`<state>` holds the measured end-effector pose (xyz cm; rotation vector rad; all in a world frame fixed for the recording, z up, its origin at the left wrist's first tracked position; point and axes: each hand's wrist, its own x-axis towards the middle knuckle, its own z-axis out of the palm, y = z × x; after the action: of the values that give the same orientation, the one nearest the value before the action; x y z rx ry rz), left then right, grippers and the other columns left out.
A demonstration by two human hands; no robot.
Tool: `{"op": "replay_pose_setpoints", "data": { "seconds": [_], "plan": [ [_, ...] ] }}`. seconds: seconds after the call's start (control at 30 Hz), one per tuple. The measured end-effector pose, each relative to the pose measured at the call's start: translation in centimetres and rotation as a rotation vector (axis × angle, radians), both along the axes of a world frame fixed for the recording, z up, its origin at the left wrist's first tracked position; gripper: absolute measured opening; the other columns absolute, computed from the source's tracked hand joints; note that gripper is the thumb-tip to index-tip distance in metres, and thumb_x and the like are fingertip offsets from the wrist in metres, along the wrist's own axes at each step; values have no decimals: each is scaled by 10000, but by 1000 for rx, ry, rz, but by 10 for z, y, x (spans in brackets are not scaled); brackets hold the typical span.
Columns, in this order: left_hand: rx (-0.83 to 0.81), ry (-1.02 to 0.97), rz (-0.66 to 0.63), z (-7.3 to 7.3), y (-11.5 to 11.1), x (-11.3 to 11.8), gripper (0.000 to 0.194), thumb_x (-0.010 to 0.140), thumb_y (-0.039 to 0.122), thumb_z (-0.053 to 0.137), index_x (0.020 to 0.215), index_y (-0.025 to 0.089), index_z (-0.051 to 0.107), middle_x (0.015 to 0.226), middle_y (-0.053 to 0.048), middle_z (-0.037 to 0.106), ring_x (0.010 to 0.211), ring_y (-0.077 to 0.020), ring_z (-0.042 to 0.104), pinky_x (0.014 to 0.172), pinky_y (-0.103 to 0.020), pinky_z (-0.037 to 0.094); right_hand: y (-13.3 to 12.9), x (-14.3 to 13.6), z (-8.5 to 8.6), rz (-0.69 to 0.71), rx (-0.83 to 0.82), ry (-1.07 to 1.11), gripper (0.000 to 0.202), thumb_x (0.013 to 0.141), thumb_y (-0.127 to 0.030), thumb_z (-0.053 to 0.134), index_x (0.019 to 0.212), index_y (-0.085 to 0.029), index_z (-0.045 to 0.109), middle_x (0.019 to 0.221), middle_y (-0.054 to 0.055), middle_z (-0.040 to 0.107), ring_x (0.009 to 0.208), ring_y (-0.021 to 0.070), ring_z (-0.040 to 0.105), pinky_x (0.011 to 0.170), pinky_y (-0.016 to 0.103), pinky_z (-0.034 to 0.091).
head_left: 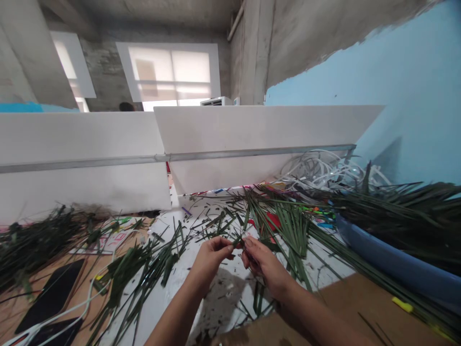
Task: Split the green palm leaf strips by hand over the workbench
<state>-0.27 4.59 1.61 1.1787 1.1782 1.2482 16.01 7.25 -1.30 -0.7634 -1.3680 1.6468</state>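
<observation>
Leaves [293, 226] are spread across the bench [180, 278], from the dark heap at the left to the long blades at the right. White panels [262, 126] stand along its far edge. At the right, a blue basin [389, 262] holds a thick load of darker blades, and brown cardboard [345, 300] lies at the near right. White tubing [306, 168] is coiled in the far right corner. At the near left, a black phone [54, 288] lies beside white cables [84, 302].

Between them, the left hand [211, 257] and right hand [264, 264] nearly meet over the middle of the bench. The left grip is closed, thumb against forefinger, on one end of a small green leaf piece [236, 241]. The right grip is closed on its other side, with the lower fingers curled; whether they hold anything more is hidden.

The step in hand looks like fine fingertip shaping of that piece, though its exact form is too small to tell. The next move calls for a firm pinch on one side and light, precise fingers on the other.
</observation>
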Motion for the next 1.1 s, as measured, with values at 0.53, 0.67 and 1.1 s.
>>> {"op": "replay_pose_setpoints", "data": {
  "seconds": [0.53, 0.67, 1.1],
  "plan": [
    [-3, 38, -39, -2, 2, -1, 235, 616, 341, 754, 725, 144, 686, 617, 8, 612, 612, -135, 524, 654, -270, 391, 5, -4, -4, -78, 15, -54, 500, 762, -681, 632, 792, -196, 518, 504, -82, 390, 453, 69, 246, 437, 225, 106],
    [-11, 59, -35, 0, 0, -2, 219, 635, 337, 739, 730, 146, 688, 624, 8, 615, 621, -134, 528, 669, -268, 395, 5, -4, -6, -94, -18, -61, 508, 743, -689, 640, 792, -195, 535, 479, -88, 375, 437, 68, 220, 425, 221, 96],
    [72, 375, -115, -16, 1, -2, 243, 675, 275, 715, 891, 166, 697, 691, 6, 660, 654, -159, 579, 651, -269, 420, 5, -2, -5, -218, 27, -9, 327, 655, -454, 767, 730, -182, 602, 651, -23, 541, 557, 108, 419, 504, 238, 290]
  ]
}}
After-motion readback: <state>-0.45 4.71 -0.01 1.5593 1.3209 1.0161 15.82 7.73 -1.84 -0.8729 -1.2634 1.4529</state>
